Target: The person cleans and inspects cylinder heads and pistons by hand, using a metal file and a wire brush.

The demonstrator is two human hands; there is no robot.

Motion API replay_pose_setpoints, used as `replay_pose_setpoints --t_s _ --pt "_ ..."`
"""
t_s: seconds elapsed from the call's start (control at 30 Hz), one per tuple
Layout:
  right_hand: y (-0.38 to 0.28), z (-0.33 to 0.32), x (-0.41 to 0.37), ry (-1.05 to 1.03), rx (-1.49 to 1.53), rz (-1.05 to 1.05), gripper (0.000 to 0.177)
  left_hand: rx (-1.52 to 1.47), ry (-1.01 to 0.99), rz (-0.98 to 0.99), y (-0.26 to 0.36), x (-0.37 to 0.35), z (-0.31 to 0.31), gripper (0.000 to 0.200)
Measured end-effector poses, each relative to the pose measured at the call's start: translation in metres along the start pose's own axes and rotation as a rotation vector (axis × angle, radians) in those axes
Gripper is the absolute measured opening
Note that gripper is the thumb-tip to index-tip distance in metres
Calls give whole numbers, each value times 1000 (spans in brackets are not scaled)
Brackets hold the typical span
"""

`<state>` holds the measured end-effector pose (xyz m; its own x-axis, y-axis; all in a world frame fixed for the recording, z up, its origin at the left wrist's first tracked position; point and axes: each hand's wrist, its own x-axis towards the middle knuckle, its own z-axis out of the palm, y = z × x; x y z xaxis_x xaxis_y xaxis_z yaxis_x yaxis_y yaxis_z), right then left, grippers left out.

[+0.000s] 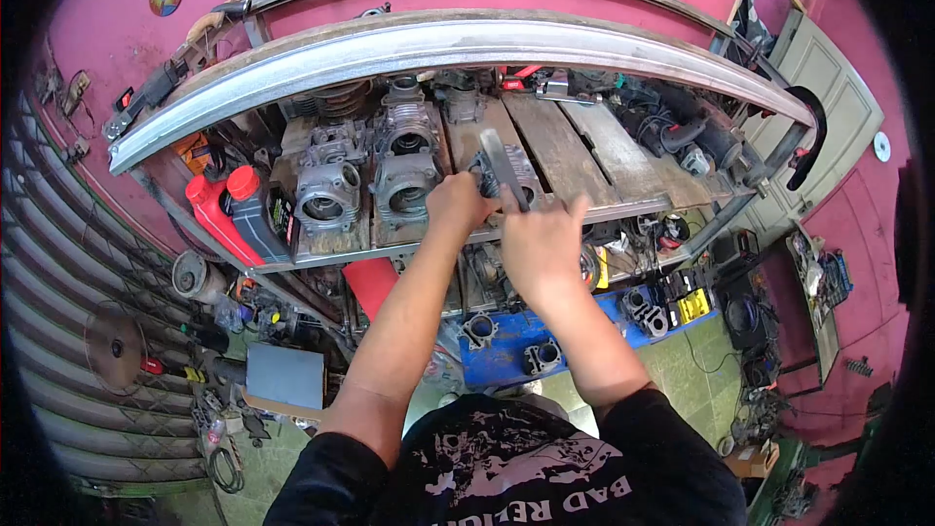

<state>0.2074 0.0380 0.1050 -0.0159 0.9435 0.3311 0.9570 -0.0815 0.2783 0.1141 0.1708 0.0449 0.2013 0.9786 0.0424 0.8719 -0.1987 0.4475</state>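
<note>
My right hand (545, 248) is closed on the near end of a flat metal file (504, 168), a long dark bar with a paler far tip. The file slants away from me over a grey metal engine part (526, 175), a finned casting on the wooden bench. My left hand (458, 205) is closed at the left side of that part, its fingers curled and partly hidden. Both hands meet near the bench's front edge. Just left of them stand several engine castings with round bores, the nearest a cylinder casting (406, 185).
Left on the bench are a red bottle (209, 205) and a dark bottle (261, 206). A metal rail (467, 39) crosses above the bench. Power tools (672, 131) lie at the right. Below, a blue bench (502, 362) holds several cylinder castings.
</note>
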Motion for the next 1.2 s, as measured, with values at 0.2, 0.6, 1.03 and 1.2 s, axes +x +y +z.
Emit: replay_pose_setpoints --t_s 0.2,0.6,1.03,1.2 --pt "16 4 34 -13 154 79 32 2 -30 29 1 -2 -6 56" --pt "25 10 -22 293 149 72 41 25 9 92 1 8 -2 54" --pt "25 32 -2 162 101 62 40 -7 7 84 -1 10 1 52" --pt "35 26 -13 331 188 67 42 17 30 54 7 10 4 50"
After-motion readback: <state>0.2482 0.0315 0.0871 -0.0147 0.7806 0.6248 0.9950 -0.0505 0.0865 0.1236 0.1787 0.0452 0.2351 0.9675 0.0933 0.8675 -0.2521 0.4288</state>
